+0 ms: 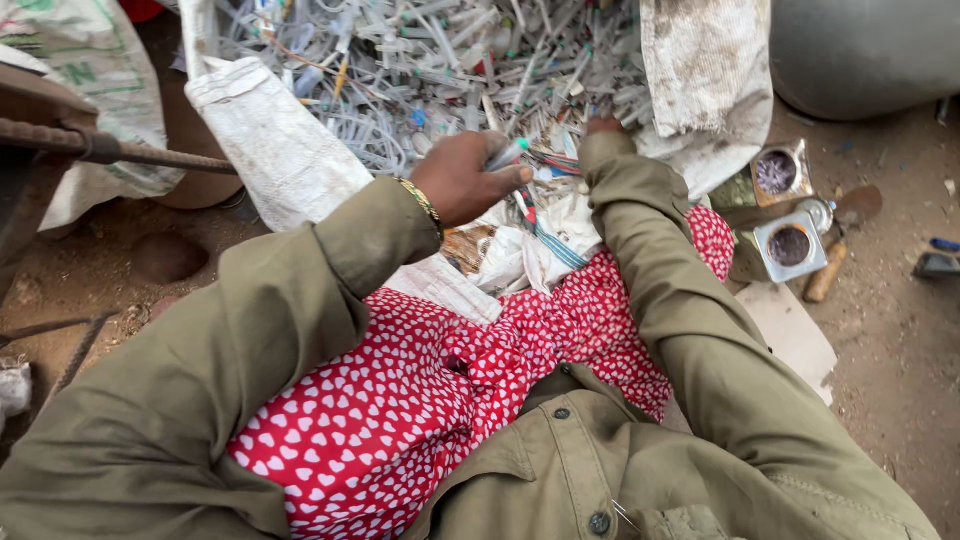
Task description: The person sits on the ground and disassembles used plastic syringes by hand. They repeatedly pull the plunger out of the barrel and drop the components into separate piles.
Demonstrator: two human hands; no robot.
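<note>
Plastic syringe [507,155] gripped in left hand [462,178].

A: Any pkgs or labels seen?
B: Woven white sack [275,140] spread open at centre top. Second sack [85,70], w/ green print, at top left. Two square tins [790,245], lids cut open, stood at right.

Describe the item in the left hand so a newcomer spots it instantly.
Start at the big pile of clear plastic syringes on the white sack. At its near edge, the left hand pinches one syringe. It alone is lifted off the heap, green-tipped.
</note>
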